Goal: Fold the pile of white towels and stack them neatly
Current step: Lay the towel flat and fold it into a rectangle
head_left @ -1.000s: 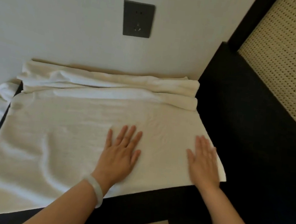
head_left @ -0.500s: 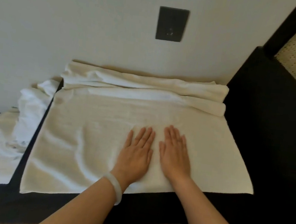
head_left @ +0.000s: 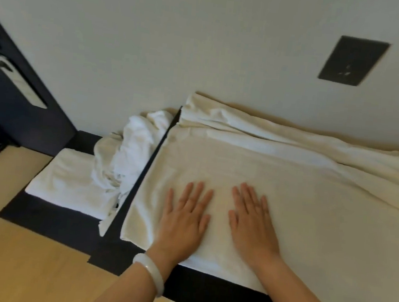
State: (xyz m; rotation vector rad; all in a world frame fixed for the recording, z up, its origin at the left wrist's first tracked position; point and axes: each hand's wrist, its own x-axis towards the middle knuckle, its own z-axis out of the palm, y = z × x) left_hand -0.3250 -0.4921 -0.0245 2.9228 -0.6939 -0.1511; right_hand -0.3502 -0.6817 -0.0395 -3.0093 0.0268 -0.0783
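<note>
Left hand (head_left: 185, 220) and right hand (head_left: 252, 227) lie palms down, side by side at frame centre on spread white towel (head_left: 315, 212), fingers (head_left: 198, 196) straight, slightly splayed, gripping nothing. Towel covers dark worktop (head_left: 113, 255). Bunched towels (head_left: 293, 141) behind it along wall, upper right. Crumpled towel pile (head_left: 132, 148) and folded towel (head_left: 67, 183) centre left, beside the worktop

Pale wall (head_left: 156, 35), wooden floor (head_left: 9, 266)

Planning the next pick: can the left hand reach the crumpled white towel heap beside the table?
Probably yes: the left hand lies flat on the spread cream towel, holding nothing, and nothing stands between it and the crumpled white towel heap.
</note>
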